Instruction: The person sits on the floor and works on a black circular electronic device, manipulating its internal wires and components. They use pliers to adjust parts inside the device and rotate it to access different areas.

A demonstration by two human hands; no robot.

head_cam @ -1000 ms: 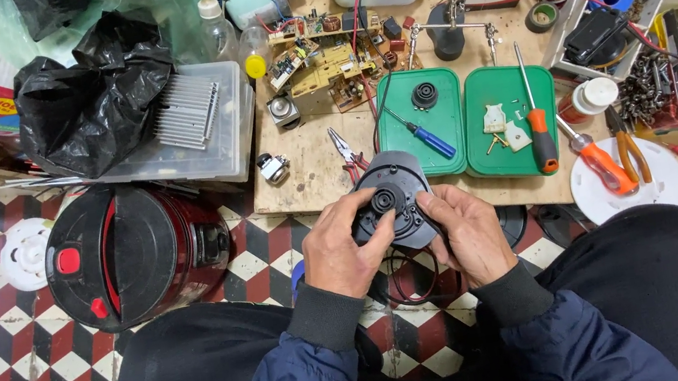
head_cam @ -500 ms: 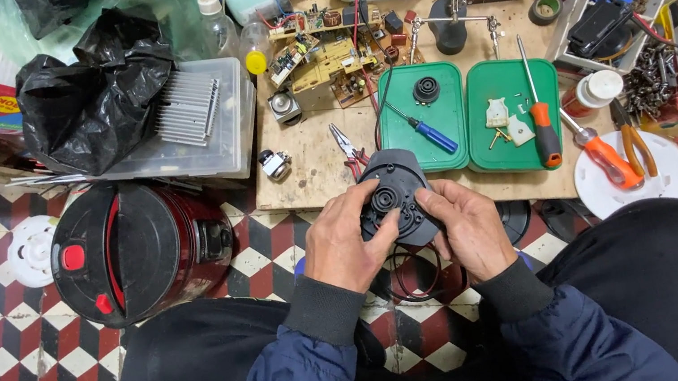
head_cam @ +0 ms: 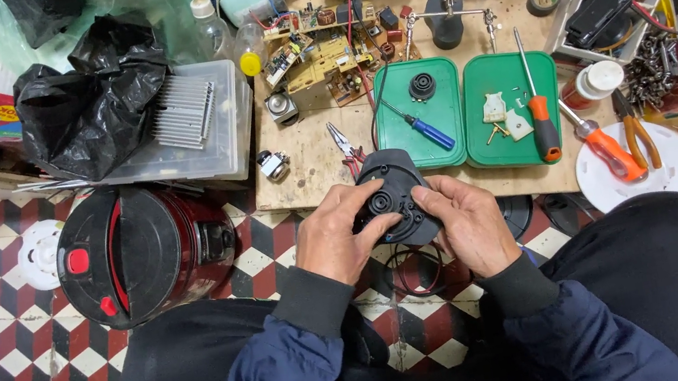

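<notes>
Gripping a round black base plate (head_cam: 394, 195) from both sides, the left hand (head_cam: 338, 240) and right hand (head_cam: 471, 224) curl closed around it, thumbs pressed on its face. Just beyond lie pliers (head_cam: 344, 146) and green trays (head_cam: 418, 114) on the worktop (head_cam: 307, 159).

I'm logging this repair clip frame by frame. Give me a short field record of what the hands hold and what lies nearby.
left hand: grips round black plastic base, thumb on its centre socket
right hand: holds the same base from the other side
ahead: two green trays with blue screwdriver and orange screwdriver
left of hands: black-and-red cooker on tiled floor
</notes>
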